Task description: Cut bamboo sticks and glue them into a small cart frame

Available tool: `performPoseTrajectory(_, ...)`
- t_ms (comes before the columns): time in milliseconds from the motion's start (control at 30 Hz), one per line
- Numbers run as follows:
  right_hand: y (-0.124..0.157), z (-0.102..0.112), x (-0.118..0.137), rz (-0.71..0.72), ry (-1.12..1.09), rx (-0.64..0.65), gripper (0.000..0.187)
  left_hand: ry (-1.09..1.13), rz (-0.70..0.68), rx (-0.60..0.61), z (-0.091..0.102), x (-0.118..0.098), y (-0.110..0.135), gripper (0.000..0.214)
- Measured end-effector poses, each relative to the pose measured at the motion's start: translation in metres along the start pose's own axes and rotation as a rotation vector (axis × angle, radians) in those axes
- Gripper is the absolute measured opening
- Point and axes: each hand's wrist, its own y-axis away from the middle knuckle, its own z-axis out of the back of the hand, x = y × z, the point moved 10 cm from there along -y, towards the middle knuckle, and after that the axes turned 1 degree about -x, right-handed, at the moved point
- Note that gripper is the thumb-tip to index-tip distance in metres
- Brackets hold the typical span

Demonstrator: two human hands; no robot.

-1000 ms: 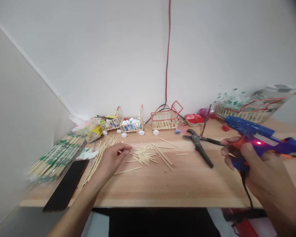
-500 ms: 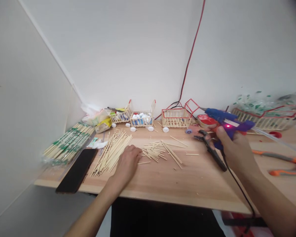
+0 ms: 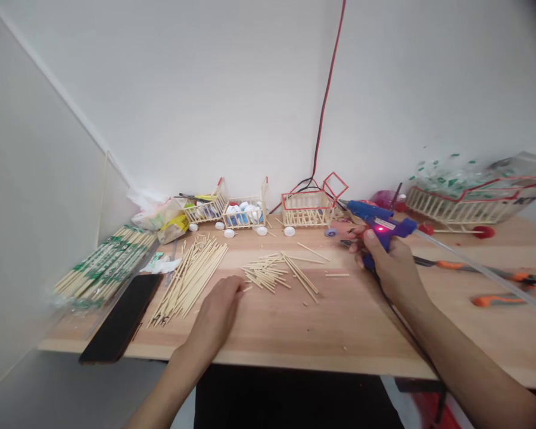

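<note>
My right hand (image 3: pixel 390 253) is wrapped round the grip of a blue hot glue gun (image 3: pixel 370 217), whose red light glows. Its nozzle points left, and a long clear glue stick (image 3: pixel 473 268) sticks out of the back. My left hand (image 3: pixel 221 304) is low over the wooden table with its fingers closed on a short wooden stick (image 3: pixel 248 289); only the stick's end shows. Right beside these fingers lies a loose pile of short sticks (image 3: pixel 265 273). Longer sticks (image 3: pixel 192 277) are heaped on the other side of this hand.
Small stick-built carts (image 3: pixel 308 214) line the wall, with a larger cart (image 3: pixel 464 205) at right. Orange-handled pliers (image 3: pixel 495 298) lie right of the glue gun. A black phone (image 3: pixel 122 316) and packaged sticks (image 3: pixel 107 262) are at left. A red cable (image 3: pixel 324 107) hangs down the wall.
The view has swung a little to the right. My left hand has drawn the short stick slightly away from the pile. The glue gun remains in my right hand, and the black-handled pliers are now mostly hidden.
</note>
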Motion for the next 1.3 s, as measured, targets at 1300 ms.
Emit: performPoseTrajectory(1300,0.011,-0.020,-0.009,-0.051,0.031,0.088,0.037,0.433,-0.132,0.118,-0.072,-0.115,-0.091,0.008)
